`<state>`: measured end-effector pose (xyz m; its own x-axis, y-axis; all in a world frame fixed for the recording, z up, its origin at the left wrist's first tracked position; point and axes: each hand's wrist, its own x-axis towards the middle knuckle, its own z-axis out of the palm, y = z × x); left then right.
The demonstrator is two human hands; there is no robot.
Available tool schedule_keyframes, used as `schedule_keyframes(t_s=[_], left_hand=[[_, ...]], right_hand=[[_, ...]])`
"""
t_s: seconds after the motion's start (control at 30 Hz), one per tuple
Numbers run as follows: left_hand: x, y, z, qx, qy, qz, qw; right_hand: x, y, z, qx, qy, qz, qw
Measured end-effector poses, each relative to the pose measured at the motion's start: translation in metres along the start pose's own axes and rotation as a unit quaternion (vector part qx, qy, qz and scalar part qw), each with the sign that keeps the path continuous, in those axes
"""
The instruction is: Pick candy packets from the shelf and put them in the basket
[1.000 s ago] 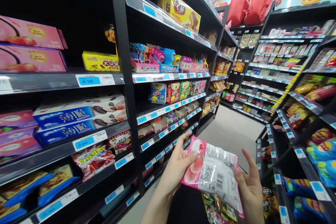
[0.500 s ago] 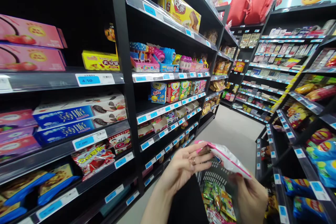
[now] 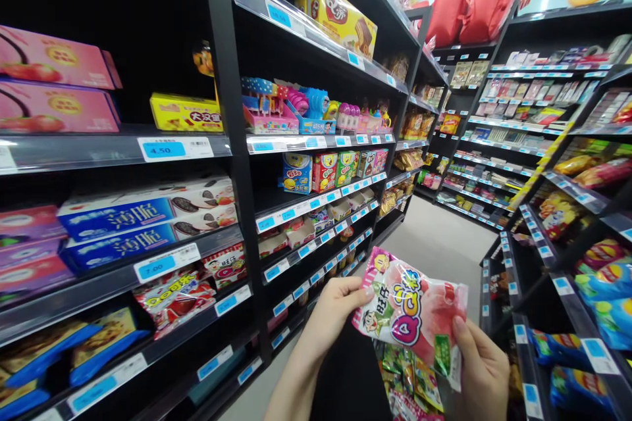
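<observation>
A pink bag of gummy candy point(image 3: 412, 312), its printed front facing me, is stretched between both hands above a shopping basket. My left hand point(image 3: 338, 309) pinches the bag's left end, thumb on the front. The right end is gripped by my right hand point(image 3: 478, 362), its thumb pressed on the lower corner. Below the bag, several green and red snack packets point(image 3: 409, 375) lie in the basket, whose walls are mostly covered by the bag and my hands.
On the left, black shelves hold blue cookie boxes point(image 3: 123, 223), pink boxes point(image 3: 54, 108) and a red candy bag point(image 3: 175, 296). Lollipop trays point(image 3: 316, 112) stand farther along. Blue chip bags point(image 3: 609, 302) fill the right shelf. A grey floor aisle point(image 3: 434, 237) runs between them.
The candy bag has turned from edge-on to flat, its front now facing me. My left hand has gone from loosely spread fingers to pinching the bag's left end.
</observation>
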<state>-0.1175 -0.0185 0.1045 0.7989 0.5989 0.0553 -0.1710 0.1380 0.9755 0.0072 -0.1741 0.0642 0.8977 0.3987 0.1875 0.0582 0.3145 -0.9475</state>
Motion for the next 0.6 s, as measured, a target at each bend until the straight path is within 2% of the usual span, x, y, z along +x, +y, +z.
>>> schedule_keyframes(t_s=[0.07, 0.23, 0.4, 0.6], left_hand=[[0.002, -0.003, -0.002, -0.028, 0.017, 0.015, 0.999], [0.005, -0.006, 0.001, -0.115, 0.101, 0.091, 0.984], [0.003, -0.002, 0.006, -0.245, 0.074, 0.077, 0.964], [-0.002, 0.004, 0.005, -0.271, 0.051, 0.045, 0.960]], right_hand=[[-0.001, -0.001, 0.006, 0.015, -0.013, 0.010, 1.000], [-0.004, 0.001, 0.014, -0.002, -0.014, -0.019, 1.000], [-0.006, 0.003, 0.020, 0.014, -0.060, -0.013, 0.998], [-0.005, 0.005, 0.026, 0.049, -0.083, 0.019, 0.995]])
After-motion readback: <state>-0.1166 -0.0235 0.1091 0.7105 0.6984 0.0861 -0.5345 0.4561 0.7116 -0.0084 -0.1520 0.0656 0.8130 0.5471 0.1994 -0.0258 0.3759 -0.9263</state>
